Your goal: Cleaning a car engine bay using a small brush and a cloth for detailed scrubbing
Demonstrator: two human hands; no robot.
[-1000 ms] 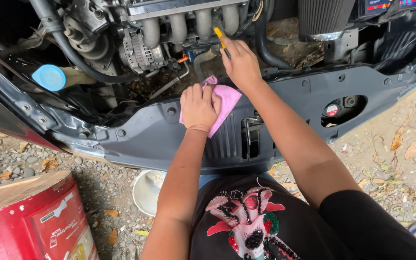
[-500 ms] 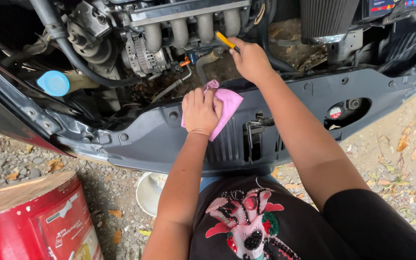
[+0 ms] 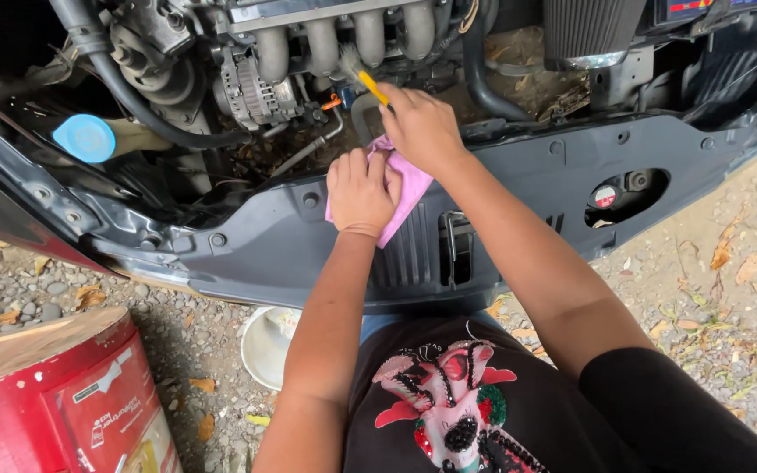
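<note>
The yellow-handled brush (image 3: 370, 85) sits in the right hand (image 3: 422, 127), whose grip is closed around the handle's lower end; the bristles point up and left into the engine bay, just below the row of intake manifold runners (image 3: 343, 35). Compared with a second ago, the brush has swung from the right of the bay toward the runners and the alternator (image 3: 251, 92), so the brushing seems to have shifted to the parts around them. The left hand (image 3: 359, 191) lies flat, fingers curled, pressing a pink cloth (image 3: 409, 188) on the dark front panel (image 3: 519, 188), where it was a second ago, bracing there as much as wiping.

Farther out are a blue reservoir cap (image 3: 83, 137) at left, a ribbed air filter (image 3: 593, 26) at top right, a white bowl (image 3: 266, 346) on the gravel and a red drum (image 3: 54, 394) at the lower left corner.

The bristle tip blurs against the metal, so what it touches cannot be told. The right palm hides the handle's end, and the drum is cut off by the frame.
</note>
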